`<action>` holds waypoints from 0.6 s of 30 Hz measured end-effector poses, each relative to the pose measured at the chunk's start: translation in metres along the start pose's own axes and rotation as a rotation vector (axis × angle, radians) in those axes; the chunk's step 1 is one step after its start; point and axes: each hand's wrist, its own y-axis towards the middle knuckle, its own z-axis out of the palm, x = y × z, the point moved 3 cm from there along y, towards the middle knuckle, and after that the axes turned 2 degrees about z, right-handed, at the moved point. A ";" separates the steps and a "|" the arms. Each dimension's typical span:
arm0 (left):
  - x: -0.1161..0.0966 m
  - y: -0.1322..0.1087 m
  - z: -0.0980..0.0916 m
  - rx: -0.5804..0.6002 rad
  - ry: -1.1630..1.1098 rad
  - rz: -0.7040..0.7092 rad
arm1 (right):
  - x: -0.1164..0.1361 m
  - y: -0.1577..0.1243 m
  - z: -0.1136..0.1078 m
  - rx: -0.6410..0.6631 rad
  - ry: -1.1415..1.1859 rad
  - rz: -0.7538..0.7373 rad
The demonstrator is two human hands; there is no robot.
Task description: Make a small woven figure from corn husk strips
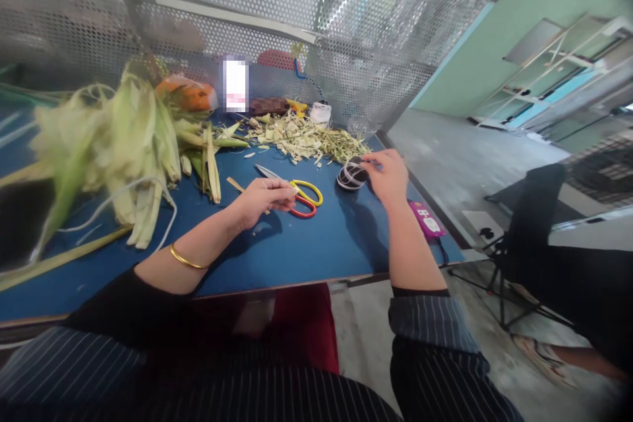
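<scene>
My left hand (271,199) is closed in a pinch above the table, with a small pale bit at the fingertips that I cannot make out. A thin tan strip (234,183) passes behind this hand; whether it is held is unclear. Just beyond the fingers lie scissors (312,192) with one yellow and one red handle, their blades toward the far left. To the right, my right hand (388,175) pinches white string at the upper edge of a dark spool (350,177). More of the string crosses the spool, which rests on the blue table (316,244).
Corn husks (153,145) are heaped at the left, near a dark object (24,224). Cut husk scraps (301,138) lie along the back, before a perforated metal screen (247,20). A purple packet (426,219) sits by the right edge. Someone's sandalled foot (544,359) shows at lower right.
</scene>
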 end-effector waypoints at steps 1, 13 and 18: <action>0.001 0.000 0.000 0.006 0.009 -0.001 | -0.001 0.003 0.001 0.049 -0.005 -0.002; 0.000 -0.002 0.002 0.009 -0.004 -0.001 | 0.021 0.005 -0.009 0.061 -0.021 0.028; -0.001 -0.005 0.004 0.009 -0.022 -0.019 | 0.027 -0.015 -0.016 -0.118 0.306 0.171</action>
